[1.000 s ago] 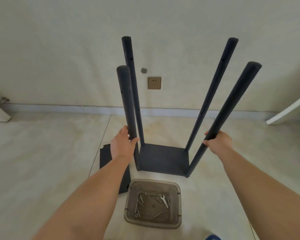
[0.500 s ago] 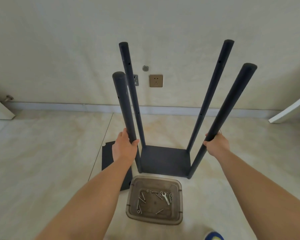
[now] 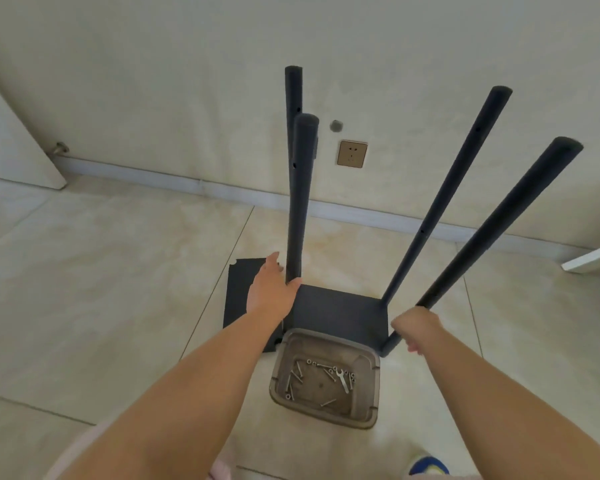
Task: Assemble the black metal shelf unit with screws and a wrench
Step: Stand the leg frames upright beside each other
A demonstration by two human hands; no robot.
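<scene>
Head view, and we start nearest us: a clear plastic tub (image 3: pixel 371 393) sits on the floor (image 3: pixel 101 289) just in front of our feet, with loose screws (image 3: pixel 297 374) and a small wrench (image 3: pixel 342 379) lying in its bottom. Touching the tub's far rim stands the black shelf unit (image 3: pixel 336 315), one shelf panel down at floor level and four posts rising from its corners.

Our right hand (image 3: pixel 417 329) is curled tight around the near right post (image 3: pixel 492 230), low down by the panel. Our left hand (image 3: pixel 271 291) is against the near left post (image 3: pixel 300 202), thumb hooked round it and fingers reaching past; we judge that a loose hold, not a firm one.

A spare black panel (image 3: pixel 241 296) lies flat on the floor to the left, partly under our left arm, so more shelves are yet to be fitted.

Now the risks, as we read them. The posts splay at different angles, though the wide lens may exaggerate that; if the corner joints are only loosely screwed, a hard pull could rack the frame or twist a joint. A swing toward us could knock the tub and scatter the screws across the tiles. Further back, the tall post tops stand near the wall (image 3: pixel 187 81) and its socket (image 3: pixel 352 154), and a tip that way could scrape them.
</scene>
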